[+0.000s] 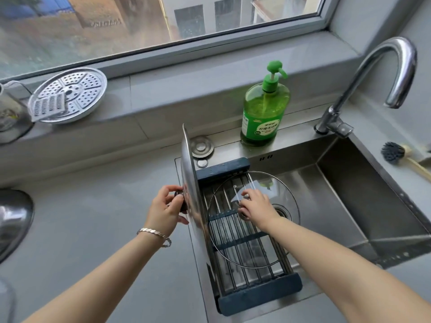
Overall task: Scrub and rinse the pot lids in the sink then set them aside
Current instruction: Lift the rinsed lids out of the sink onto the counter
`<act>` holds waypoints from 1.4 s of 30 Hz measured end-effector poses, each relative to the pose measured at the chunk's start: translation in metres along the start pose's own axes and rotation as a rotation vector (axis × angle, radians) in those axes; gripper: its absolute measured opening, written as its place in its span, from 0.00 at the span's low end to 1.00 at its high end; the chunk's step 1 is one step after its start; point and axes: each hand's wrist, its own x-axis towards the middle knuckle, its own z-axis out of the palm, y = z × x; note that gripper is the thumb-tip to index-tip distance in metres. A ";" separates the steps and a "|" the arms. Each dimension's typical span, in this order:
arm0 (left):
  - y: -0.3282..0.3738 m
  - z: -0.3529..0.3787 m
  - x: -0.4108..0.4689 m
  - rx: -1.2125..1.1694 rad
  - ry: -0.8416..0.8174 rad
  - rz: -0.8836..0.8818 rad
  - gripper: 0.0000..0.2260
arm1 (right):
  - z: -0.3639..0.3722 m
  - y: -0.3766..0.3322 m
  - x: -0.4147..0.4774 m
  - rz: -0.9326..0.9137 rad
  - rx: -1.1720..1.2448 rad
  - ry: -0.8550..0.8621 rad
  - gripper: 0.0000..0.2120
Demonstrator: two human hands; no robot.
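Stainless steel sink: blue-framed bar rack spans its left side.
Large round stainless-steel lid: upright on edge at the sink's left rim; stiff, likely slippery when wet; hold by its dark knob.
Clear metal-rimmed glass lid: flat on the rack; fragile; lift by its knob.
Left hand: fingers curled round the steel lid's knob.
Right hand: fingers curled onto the glass lid's knob.

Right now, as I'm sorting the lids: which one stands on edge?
The steel lid, which the left hand holds upright by its knob. The glass lid lies nearly flat over the rack, the right hand on its knob.
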 end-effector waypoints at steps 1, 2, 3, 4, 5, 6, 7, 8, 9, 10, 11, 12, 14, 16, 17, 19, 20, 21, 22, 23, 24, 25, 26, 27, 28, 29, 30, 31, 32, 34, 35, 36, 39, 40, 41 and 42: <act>0.000 0.000 0.000 -0.004 0.004 -0.002 0.04 | 0.002 0.002 0.000 -0.002 0.055 0.002 0.15; 0.000 -0.001 0.001 -0.007 0.006 -0.004 0.04 | 0.004 0.004 0.000 -0.005 0.109 0.000 0.15; 0.000 -0.001 0.001 -0.011 0.009 -0.006 0.04 | 0.004 0.006 0.001 -0.013 0.149 -0.014 0.14; 0.001 -0.001 0.001 -0.016 0.013 -0.007 0.04 | 0.004 0.008 0.004 -0.026 0.181 -0.035 0.14; 0.000 -0.001 0.002 -0.020 0.017 -0.009 0.04 | 0.001 0.011 0.007 -0.040 0.202 -0.060 0.14; -0.001 -0.002 0.002 -0.025 0.020 -0.012 0.04 | -0.002 0.013 0.010 -0.059 0.208 -0.084 0.14; -0.001 -0.003 0.002 -0.032 0.023 -0.014 0.04 | -0.006 0.015 0.012 -0.082 0.196 -0.100 0.14; -0.001 -0.004 0.002 -0.037 0.026 -0.015 0.04 | -0.012 0.016 0.014 -0.109 0.175 -0.107 0.14; -0.001 -0.005 0.002 -0.038 0.029 -0.016 0.04 | -0.018 0.016 0.014 -0.132 0.148 -0.108 0.14; -0.001 -0.007 0.001 -0.033 0.032 -0.015 0.04 | -0.026 0.016 0.013 -0.157 0.110 -0.105 0.15; -0.001 -0.010 0.001 -0.025 0.035 -0.010 0.04 | -0.035 0.016 0.011 -0.189 0.046 -0.092 0.16; 0.000 -0.012 0.000 -0.014 0.037 -0.002 0.04 | -0.047 0.015 0.008 -0.228 -0.039 -0.073 0.16; 0.002 -0.018 0.000 0.009 0.039 0.009 0.04 | -0.074 0.010 0.002 -0.290 -0.217 -0.063 0.18; 0.005 -0.024 -0.003 0.016 0.043 0.021 0.04 | -0.101 -0.003 -0.006 -0.327 -0.364 -0.110 0.18; 0.007 -0.028 -0.004 0.016 0.048 0.027 0.05 | -0.111 -0.012 -0.010 -0.356 -0.441 -0.152 0.16; 0.009 -0.036 -0.009 0.016 0.061 0.039 0.05 | -0.126 -0.031 -0.019 -0.450 -0.654 -0.226 0.14; 0.009 -0.040 -0.012 0.019 0.068 0.046 0.05 | -0.130 -0.040 -0.023 -0.492 -0.769 -0.261 0.15; 0.008 -0.045 -0.015 0.027 0.072 0.053 0.05 | -0.133 -0.048 -0.028 -0.521 -0.872 -0.298 0.15; 0.007 -0.049 -0.017 0.037 0.076 0.059 0.05 | -0.133 -0.055 -0.032 -0.536 -0.962 -0.331 0.16; 0.006 -0.054 -0.021 0.043 0.082 0.064 0.05 | -0.132 -0.061 -0.035 -0.547 -1.034 -0.356 0.16; 0.004 -0.059 -0.024 0.048 0.089 0.066 0.05 | -0.131 -0.065 -0.036 -0.555 -1.086 -0.368 0.16; 0.002 -0.065 -0.027 0.053 0.095 0.068 0.06 | -0.131 -0.069 -0.038 -0.558 -1.121 -0.373 0.16; 0.000 -0.071 -0.030 0.063 0.100 0.065 0.07 | -0.132 -0.074 -0.040 -0.561 -1.141 -0.370 0.15; -0.002 -0.077 -0.034 0.075 0.100 0.060 0.07 | -0.135 -0.079 -0.041 -0.558 -1.154 -0.355 0.15; -0.003 -0.084 -0.038 0.083 0.100 0.058 0.07 | -0.138 -0.084 -0.041 -0.553 -1.153 -0.328 0.14; -0.004 -0.092 -0.042 0.102 0.103 0.052 0.05 | -0.142 -0.091 -0.041 -0.540 -1.128 -0.280 0.14; -0.003 -0.102 -0.047 0.128 0.114 0.051 0.02 | -0.146 -0.098 -0.039 -0.523 -1.080 -0.219 0.13; -0.003 -0.114 -0.050 0.168 0.131 0.055 0.03 | -0.149 -0.106 -0.038 -0.495 -1.011 -0.157 0.12; -0.002 -0.128 -0.052 0.225 0.150 0.058 0.04 | -0.152 -0.114 -0.036 -0.448 -0.930 -0.112 0.12; -0.003 -0.161 -0.056 0.393 0.216 0.069 0.02 | -0.154 -0.135 -0.032 -0.357 -0.777 -0.052 0.12; -0.003 -0.180 -0.058 0.484 0.248 0.079 0.02 | -0.153 -0.146 -0.030 -0.329 -0.716 -0.024 0.12; -0.005 -0.202 -0.060 0.564 0.266 0.100 0.04 | -0.149 -0.159 -0.027 -0.306 -0.658 -0.005 0.12; -0.019 -0.274 -0.069 0.777 0.267 0.137 0.09 | -0.125 -0.202 -0.021 -0.242 -0.457 0.035 0.16; -0.026 -0.300 -0.072 0.840 0.281 0.132 0.10 | -0.114 -0.220 -0.018 -0.219 -0.397 0.050 0.16; -0.035 -0.327 -0.075 0.893 0.301 0.114 0.11 | -0.103 -0.239 -0.016 -0.204 -0.356 0.069 0.16; -0.044 -0.353 -0.079 0.935 0.317 0.091 0.12 | -0.093 -0.259 -0.013 -0.182 -0.322 0.082 0.15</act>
